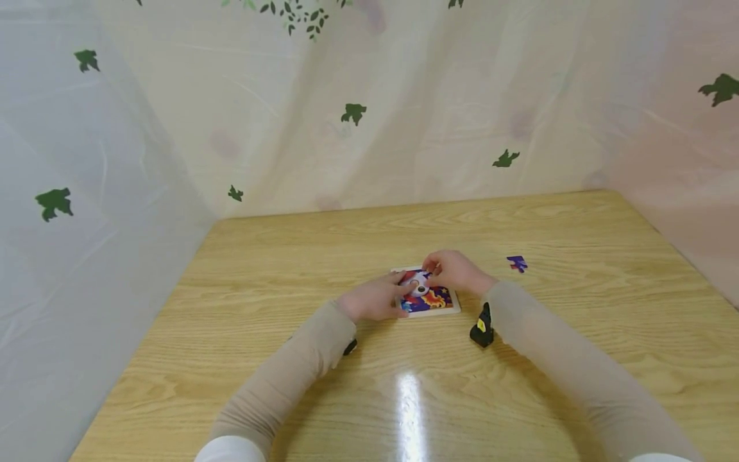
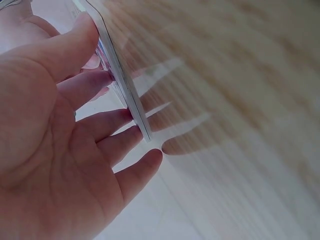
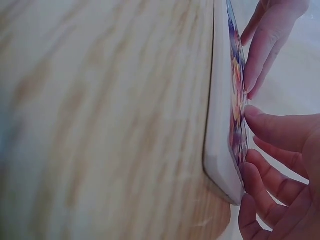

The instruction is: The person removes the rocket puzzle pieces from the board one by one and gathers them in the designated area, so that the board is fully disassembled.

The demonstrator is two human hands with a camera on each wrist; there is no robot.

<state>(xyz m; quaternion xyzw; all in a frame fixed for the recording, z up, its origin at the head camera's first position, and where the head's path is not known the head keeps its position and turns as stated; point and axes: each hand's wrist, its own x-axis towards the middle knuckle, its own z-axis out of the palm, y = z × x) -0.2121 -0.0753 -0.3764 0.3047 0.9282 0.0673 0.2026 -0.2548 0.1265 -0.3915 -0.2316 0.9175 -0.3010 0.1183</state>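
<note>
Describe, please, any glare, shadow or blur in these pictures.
Head view: a bright glare streak on the table, near bottom centre, and soft shadows under the sleeves; left wrist view: dark finger-shaped shadows or reflections beside the white-edged board; right wrist view: blurred bluish patch at left edge.

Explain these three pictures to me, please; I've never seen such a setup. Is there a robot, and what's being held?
No robot, just a person's bare left hand and right hand. The wide picture comes from a camera on the person's head, looking forward and down; the two close-ups come from cameras worn on each wrist, so they look tilted. On the wooden table lies a colourful puzzle with a pale border and, apart from it to the right, a loose purple piece. The left hand touches the puzzle's edge; the right hand's fingertips touch its picture. Whether they hold a piece, I can't tell.
</note>
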